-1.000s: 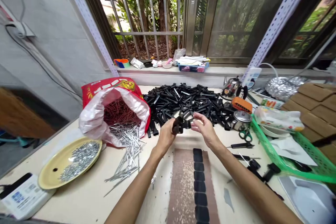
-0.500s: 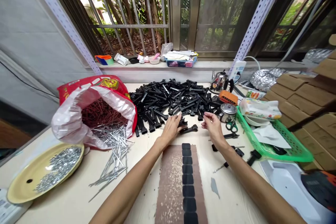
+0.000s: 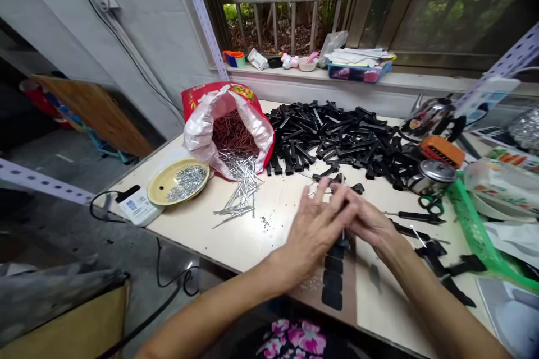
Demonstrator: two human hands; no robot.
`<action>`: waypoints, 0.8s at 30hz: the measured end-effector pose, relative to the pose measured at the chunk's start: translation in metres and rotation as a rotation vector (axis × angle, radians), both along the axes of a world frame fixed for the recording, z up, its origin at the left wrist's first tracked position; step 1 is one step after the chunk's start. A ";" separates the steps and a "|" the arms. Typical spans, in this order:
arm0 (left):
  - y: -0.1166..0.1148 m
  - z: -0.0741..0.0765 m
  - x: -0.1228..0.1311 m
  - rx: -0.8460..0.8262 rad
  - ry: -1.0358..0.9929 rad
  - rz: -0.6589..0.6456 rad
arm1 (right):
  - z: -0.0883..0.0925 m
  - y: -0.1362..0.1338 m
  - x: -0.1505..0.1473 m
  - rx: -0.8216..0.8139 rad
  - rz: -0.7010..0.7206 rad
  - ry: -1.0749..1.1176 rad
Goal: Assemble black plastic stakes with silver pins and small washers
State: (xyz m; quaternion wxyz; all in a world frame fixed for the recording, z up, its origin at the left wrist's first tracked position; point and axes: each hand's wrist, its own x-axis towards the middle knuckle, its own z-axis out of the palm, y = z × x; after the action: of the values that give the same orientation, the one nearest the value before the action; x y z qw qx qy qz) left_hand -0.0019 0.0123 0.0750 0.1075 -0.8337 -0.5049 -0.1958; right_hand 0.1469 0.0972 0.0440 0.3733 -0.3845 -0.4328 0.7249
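My left hand [image 3: 309, 233] and my right hand [image 3: 370, 221] meet over the near part of the table, fingers overlapping and closed around a slim black part with a metal rod [image 3: 343, 235]. Most of that part is hidden by the fingers, and motion blurs it. Beneath the hands lies a brown board [image 3: 311, 290] bearing a row of black rounded pads [image 3: 332, 282]. Several loose black plastic pieces [image 3: 326, 173] lie just beyond the fingertips. A large heap of black plastic pieces [image 3: 337, 132] spreads behind them.
A red and white sack [image 3: 202, 129] spills metal rods [image 3: 242, 190]. Left of it stands a yellow dish [image 3: 158, 193] of small metal parts. To the right are a lidded metal pot [image 3: 433, 176], green-handled scissors [image 3: 432, 203], a green basket [image 3: 467, 230] and an orange box [image 3: 442, 150].
My view has swung to the left. My hands, apart before, have come together nearer to me, above the padded board, with a black part between them.
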 end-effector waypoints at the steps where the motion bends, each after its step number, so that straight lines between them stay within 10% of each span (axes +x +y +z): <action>1: -0.007 -0.006 -0.016 -0.004 -0.021 0.086 | 0.003 -0.001 0.001 -0.001 -0.012 0.000; 4: -0.013 -0.029 -0.068 -0.039 -0.129 0.400 | 0.007 -0.004 0.003 0.137 -0.027 -0.112; 8: -0.004 -0.058 -0.107 -0.271 -0.042 0.455 | -0.001 -0.011 -0.006 0.436 0.040 -0.312; 17: 0.008 -0.073 -0.103 -0.330 0.081 0.379 | -0.007 -0.024 -0.020 0.848 0.020 -0.628; 24: 0.008 -0.075 -0.105 -0.251 -0.456 0.401 | -0.006 -0.026 -0.042 1.127 0.076 -0.758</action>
State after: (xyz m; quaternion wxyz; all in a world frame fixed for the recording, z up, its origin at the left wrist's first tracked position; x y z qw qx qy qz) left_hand -0.1069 0.0198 0.0005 -0.0753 -0.6591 -0.6904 -0.2886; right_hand 0.1052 0.0712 0.0376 0.3133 -0.3435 -0.8585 0.2165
